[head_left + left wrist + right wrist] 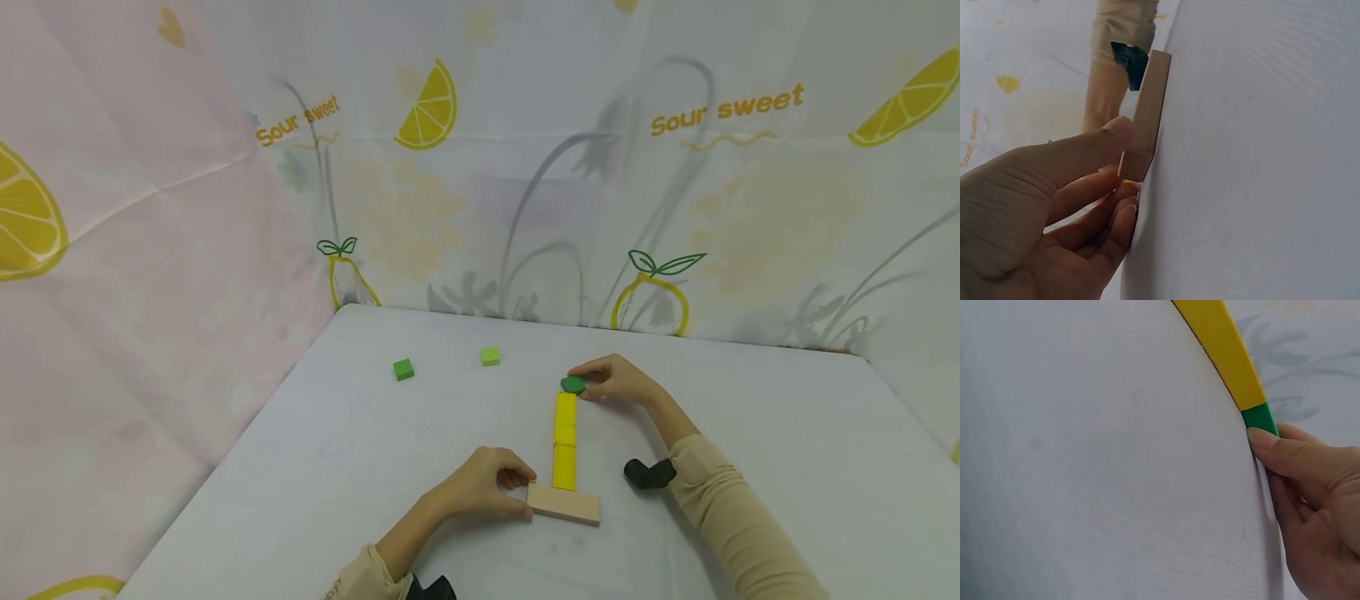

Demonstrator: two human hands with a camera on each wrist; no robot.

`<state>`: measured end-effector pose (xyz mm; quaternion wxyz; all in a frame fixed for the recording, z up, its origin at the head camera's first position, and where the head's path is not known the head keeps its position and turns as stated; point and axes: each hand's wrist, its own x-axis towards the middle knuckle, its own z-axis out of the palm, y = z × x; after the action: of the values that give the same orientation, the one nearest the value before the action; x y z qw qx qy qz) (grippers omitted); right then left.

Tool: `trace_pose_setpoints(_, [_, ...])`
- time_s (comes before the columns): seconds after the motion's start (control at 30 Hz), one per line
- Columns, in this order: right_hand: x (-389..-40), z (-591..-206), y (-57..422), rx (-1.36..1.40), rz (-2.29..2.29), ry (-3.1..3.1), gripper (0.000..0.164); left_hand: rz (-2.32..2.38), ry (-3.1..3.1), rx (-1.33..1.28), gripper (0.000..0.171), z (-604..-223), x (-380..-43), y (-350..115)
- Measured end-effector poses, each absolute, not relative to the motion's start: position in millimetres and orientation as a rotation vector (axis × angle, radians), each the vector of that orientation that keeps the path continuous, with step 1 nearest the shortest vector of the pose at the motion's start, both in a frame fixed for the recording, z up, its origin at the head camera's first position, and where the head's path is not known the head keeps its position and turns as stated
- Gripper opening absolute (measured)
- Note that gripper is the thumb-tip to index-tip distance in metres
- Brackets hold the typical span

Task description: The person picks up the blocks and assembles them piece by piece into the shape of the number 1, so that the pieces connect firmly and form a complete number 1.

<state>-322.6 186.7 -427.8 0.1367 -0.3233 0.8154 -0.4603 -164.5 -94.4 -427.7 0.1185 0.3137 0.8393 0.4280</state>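
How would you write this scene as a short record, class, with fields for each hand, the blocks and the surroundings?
Left hand: pinches one end of the wooden block
Right hand: holds the dark green block
Centre: yellow strip, a seam across it, between those two blocks
Loose, left of strip: green block, light green block, apart
Surface: white table
Behind: lemon-print cloth

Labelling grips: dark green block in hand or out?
In: the right hand pinches the dark green block between thumb and fingers, head view.
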Motion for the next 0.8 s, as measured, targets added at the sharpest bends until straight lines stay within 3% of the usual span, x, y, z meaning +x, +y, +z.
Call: trace_pose_setpoints(0.8, [-323, -430, 188, -0.868, -1.33, 2.367, 0.042, 1.251, 2.622, 0.902, 0.025, -423, -173, -120])
